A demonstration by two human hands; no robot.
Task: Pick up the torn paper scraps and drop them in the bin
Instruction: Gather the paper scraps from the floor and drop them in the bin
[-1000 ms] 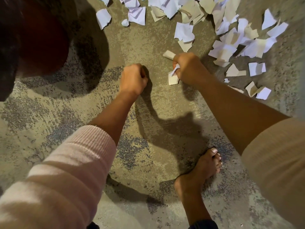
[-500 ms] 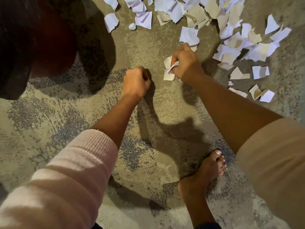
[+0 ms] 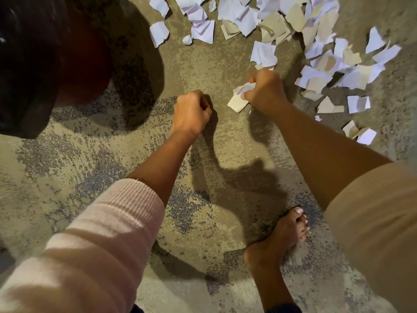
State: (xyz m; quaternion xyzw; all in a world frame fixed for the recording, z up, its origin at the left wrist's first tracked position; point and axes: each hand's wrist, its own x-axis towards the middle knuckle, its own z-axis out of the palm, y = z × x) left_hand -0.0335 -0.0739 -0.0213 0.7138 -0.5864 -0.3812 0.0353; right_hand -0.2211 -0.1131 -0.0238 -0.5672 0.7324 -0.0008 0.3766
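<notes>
Many torn white and beige paper scraps [image 3: 320,62] lie scattered on the carpet across the top and right. My right hand [image 3: 265,92] is shut on a small bunch of scraps [image 3: 238,99] that stick out to the left of its fingers, just below the edge of the pile. To its left, my left hand [image 3: 191,111] is a closed fist low over the carpet, and nothing shows in it. The dark bin [image 3: 45,55] fills the upper left, its inside in shadow.
The floor is a mottled beige and grey carpet [image 3: 112,154]. My bare right foot [image 3: 279,238] stands at the lower right, below my right arm. A few loose scraps [image 3: 358,103] lie apart at the far right.
My right hand reached up to the pile's edge, took in another scrap, and drew back a little with the bunch. My left fist stayed where it was.
</notes>
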